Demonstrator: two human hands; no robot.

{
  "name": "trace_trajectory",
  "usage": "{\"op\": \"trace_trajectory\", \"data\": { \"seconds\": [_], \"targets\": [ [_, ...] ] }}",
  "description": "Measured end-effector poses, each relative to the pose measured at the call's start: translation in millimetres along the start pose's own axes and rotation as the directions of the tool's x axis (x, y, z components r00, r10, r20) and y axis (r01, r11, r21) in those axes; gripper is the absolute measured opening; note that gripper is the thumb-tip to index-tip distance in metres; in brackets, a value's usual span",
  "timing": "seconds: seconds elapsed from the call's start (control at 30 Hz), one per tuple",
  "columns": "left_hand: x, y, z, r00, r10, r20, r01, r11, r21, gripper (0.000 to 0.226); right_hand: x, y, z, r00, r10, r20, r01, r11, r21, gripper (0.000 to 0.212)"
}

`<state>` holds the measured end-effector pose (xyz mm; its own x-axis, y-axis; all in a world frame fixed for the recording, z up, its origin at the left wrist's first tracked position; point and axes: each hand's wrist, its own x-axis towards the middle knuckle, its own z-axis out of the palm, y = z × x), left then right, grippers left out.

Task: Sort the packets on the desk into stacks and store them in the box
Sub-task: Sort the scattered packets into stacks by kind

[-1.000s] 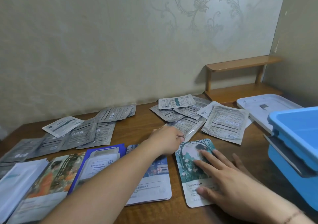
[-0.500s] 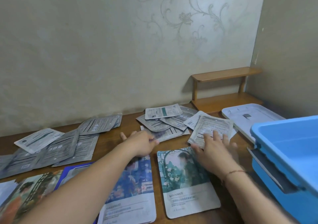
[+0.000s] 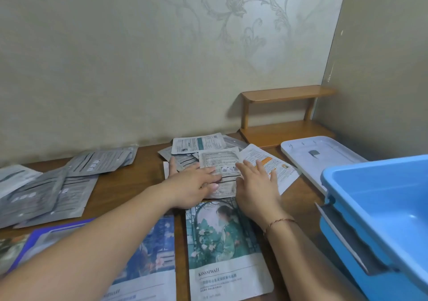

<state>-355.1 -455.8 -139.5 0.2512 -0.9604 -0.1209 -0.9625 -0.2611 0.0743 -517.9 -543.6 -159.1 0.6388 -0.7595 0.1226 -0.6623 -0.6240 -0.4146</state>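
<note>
A loose heap of grey and white packets [image 3: 209, 149] lies at the back middle of the desk. My left hand [image 3: 193, 183] rests flat on the heap's left side, fingers spread over a grey packet [image 3: 220, 165]. From the right, my right hand [image 3: 256, 185] presses with straight fingers on that packet and on a white packet with orange print [image 3: 266, 159]. A green illustrated packet [image 3: 222, 242] lies just in front of both hands. The blue box [image 3: 379, 208] stands open at the right.
Several grey packets [image 3: 58, 185] are spread over the left of the desk. More illustrated packets [image 3: 148, 254] lie under my left forearm. The box's white lid [image 3: 319, 157] lies behind the box, beside a small wooden shelf [image 3: 284, 115] in the corner.
Both hands have moved from the green illustrated packet back to the heap. The grey packet that lay to the right now sits in the heap between my hands.
</note>
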Motion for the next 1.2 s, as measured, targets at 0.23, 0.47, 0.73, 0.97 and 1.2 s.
{"op": "trace_trajectory", "data": {
  "seconds": [0.23, 0.47, 0.73, 0.97, 1.2],
  "targets": [
    [2, 0, -7, 0.974, -0.226, -0.020, 0.227, 0.964, 0.140, 0.049, -17, 11, -14, 0.971, 0.219, 0.092, -0.189, 0.946, -0.263, 0.041],
    [-28, 27, -6, 0.997, 0.037, -0.073, -0.040, 0.998, -0.038, 0.053, -41, 7, -31, 0.960, 0.183, 0.213, -0.108, 0.941, -0.322, 0.048],
    [-83, 74, -8, 0.966, 0.253, -0.052, -0.255, 0.966, -0.034, 0.047, -136, 16, -46, 0.985, 0.064, 0.163, 0.000, 0.930, -0.368, 0.048],
    [-169, 109, 12, 0.928, 0.371, -0.005, -0.371, 0.928, -0.020, 0.071, -243, 45, -34, 0.979, -0.194, -0.058, 0.166, 0.933, -0.319, 0.052],
    [-236, 137, 34, 0.857, 0.508, 0.087, -0.510, 0.860, 0.012, 0.108, -318, 72, -10, 0.735, -0.584, -0.344, 0.525, 0.812, -0.256, 0.033]
  ]
}}
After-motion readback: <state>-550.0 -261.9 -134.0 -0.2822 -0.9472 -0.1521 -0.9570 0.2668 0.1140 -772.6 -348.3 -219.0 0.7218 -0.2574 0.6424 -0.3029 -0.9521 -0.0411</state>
